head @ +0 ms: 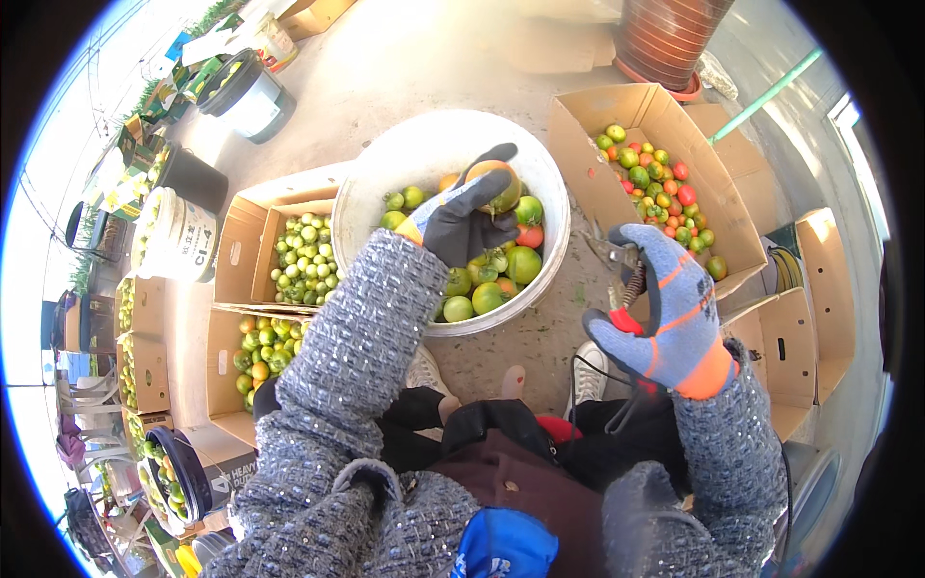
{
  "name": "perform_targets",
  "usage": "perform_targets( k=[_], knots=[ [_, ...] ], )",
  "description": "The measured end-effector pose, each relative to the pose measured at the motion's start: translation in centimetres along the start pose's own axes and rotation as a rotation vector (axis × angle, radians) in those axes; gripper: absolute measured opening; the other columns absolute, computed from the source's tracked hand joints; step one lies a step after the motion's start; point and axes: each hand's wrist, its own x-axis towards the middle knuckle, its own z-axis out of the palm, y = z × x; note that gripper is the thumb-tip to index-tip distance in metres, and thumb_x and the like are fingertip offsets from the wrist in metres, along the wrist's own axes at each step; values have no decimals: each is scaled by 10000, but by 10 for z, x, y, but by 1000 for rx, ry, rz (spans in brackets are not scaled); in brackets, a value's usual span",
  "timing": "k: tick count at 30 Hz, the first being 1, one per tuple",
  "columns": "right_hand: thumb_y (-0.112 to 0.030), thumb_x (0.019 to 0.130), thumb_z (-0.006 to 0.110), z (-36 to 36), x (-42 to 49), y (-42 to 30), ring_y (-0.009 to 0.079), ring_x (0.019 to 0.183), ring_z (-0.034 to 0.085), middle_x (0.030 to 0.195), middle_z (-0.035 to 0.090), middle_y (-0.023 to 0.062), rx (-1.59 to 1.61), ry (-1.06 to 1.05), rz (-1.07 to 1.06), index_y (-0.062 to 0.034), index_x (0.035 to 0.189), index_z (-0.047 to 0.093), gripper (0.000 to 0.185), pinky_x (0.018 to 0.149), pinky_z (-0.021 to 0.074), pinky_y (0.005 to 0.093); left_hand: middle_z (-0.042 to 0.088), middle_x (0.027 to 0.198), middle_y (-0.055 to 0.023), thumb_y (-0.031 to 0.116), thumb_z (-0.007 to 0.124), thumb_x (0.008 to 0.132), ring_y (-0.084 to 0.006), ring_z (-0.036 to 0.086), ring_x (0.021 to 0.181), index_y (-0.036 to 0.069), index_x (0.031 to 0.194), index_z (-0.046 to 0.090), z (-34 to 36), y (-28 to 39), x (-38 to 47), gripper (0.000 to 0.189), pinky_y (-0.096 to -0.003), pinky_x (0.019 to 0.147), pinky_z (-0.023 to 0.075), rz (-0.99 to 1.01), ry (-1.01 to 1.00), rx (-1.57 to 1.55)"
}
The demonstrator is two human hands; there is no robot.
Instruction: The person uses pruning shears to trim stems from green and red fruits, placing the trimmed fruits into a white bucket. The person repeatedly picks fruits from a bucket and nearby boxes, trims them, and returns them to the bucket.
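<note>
My left hand, in a grey and black work glove, holds a large orange-green tomato above a white plastic bucket. Green, yellowish and red tomatoes lie in the bucket beneath it. To the right of the bucket, my right hand, in a blue, orange and black glove, is closed around pruning shears with red handles. The spring and the metal head of the shears show between thumb and fingers, and the head points up and left. How far the blades are apart cannot be told.
A cardboard box of small red and green tomatoes stands at the right. Boxes of green tomatoes and of mixed tomatoes are left of the bucket. Buckets and more boxes line the far left. Empty-looking cartons stand lower right.
</note>
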Motion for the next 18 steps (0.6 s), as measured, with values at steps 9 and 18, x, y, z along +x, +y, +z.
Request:
perform_targets(
  k=[9,18],
  knots=[
    [-405,696,727,25,9,-2,320,901,570,974,579,143,-511,-6,-95,-47,1152,554,605,780,453,431,628,1104,-81,474,526,897,-213,607,988,111,1182,572,42,-21,-29,464,-365,823,508,26,55,-552],
    [-408,713,722,28,1,2,316,946,572,1001,585,134,-671,5,-47,-62,1174,561,598,805,449,435,610,1123,-74,437,521,926,-216,593,1022,133,1183,544,54,-37,-30,399,-372,854,499,181,-86,-510]
  ],
)
